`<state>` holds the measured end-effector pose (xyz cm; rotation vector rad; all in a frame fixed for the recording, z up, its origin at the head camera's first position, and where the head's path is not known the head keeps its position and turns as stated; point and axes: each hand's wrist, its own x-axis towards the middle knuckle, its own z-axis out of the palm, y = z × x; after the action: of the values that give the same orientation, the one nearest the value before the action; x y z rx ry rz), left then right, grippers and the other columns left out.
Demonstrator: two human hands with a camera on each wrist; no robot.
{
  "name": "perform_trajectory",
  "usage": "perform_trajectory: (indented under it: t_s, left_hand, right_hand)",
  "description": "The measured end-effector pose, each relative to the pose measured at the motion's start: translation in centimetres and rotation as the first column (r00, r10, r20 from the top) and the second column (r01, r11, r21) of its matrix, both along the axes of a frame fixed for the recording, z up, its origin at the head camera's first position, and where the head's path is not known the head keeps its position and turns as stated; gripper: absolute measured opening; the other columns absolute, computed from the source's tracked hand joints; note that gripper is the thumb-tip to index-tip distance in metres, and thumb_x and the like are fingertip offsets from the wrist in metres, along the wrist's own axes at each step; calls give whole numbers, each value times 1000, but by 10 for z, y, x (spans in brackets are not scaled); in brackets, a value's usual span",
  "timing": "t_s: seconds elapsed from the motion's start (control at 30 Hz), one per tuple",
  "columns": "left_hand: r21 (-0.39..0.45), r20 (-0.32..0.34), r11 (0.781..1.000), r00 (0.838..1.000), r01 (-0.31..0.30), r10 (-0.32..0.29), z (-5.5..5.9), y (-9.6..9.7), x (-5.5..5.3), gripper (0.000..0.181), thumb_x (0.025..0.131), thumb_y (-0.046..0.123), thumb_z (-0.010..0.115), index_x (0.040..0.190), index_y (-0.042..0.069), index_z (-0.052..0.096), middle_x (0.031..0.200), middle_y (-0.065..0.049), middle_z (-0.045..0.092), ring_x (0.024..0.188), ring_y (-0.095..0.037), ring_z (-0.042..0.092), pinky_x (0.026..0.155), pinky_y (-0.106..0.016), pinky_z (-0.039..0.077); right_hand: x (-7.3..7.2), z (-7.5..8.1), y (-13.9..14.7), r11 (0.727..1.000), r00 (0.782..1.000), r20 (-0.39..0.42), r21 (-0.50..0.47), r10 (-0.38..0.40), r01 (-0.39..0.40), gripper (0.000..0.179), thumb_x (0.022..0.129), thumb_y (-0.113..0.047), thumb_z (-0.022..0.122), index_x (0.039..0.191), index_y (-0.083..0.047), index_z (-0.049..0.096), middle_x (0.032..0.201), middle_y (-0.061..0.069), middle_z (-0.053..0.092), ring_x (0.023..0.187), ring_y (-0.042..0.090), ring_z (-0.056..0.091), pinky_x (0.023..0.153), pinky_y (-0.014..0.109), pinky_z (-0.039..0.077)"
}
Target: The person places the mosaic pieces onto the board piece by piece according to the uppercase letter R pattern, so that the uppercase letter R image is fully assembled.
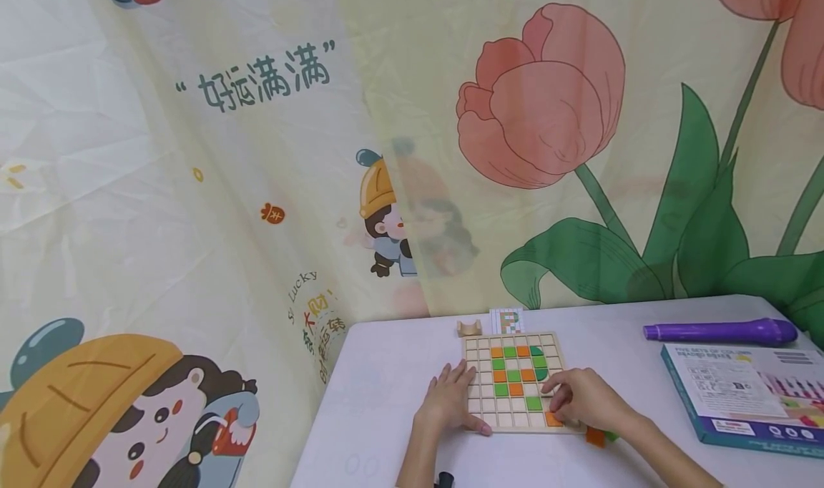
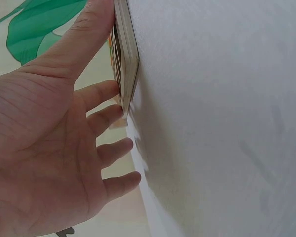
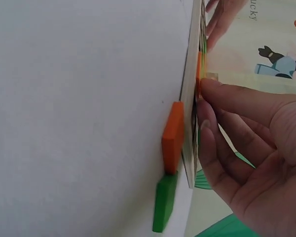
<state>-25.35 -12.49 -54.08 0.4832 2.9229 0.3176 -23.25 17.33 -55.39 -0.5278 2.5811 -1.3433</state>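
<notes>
A wooden grid board (image 1: 508,422) lies on the white table, with orange and green tiles in several cells and curved green pieces (image 1: 537,368) at their right side. My left hand (image 1: 444,402) steadies the board's left corner, fingers straight and spread, thumb along the near edge. At the lower right of the board, my right hand (image 1: 589,398) pinches an orange square tile (image 1: 552,419) with curled fingers; in the right wrist view that orange tile (image 3: 199,74) is at the board's surface by the thumb. A green square tile (image 1: 533,403) sits up and left of it.
Beside the board's near right corner lie a loose orange tile (image 3: 173,138) and a green tile (image 3: 164,202). A pattern card (image 1: 508,320) and a small wooden stand (image 1: 468,328) are behind the board. Rightward lie a flat box (image 1: 740,395) and a purple microphone-shaped object (image 1: 721,331).
</notes>
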Motion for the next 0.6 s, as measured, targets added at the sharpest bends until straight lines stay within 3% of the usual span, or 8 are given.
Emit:
perform_trajectory:
  t_s: [0.23, 0.6]
  left_hand:
    - [3, 4, 1000, 1000, -1, 1, 1, 1, 0, 121, 56, 58, 97, 157, 15, 47, 168, -9, 36, 154, -39, 31, 120, -63, 32]
    - [-14, -4, 1000, 1000, -4, 4, 0, 1, 0, 120, 57, 59, 96, 157, 15, 47, 167, -9, 38, 153, -39, 33, 120, -62, 33]
  right_hand:
    - [1, 10, 12, 1000, 999, 32, -10, 6, -6, 37, 77, 4, 87, 111, -2, 75, 88, 0, 73, 81, 20, 67, 70, 26, 61]
    - [8, 20, 41, 996, 998, 59, 90, -31, 26, 44, 73, 1, 89, 114, -4, 74, 92, -2, 72, 86, 18, 65, 74, 27, 58]
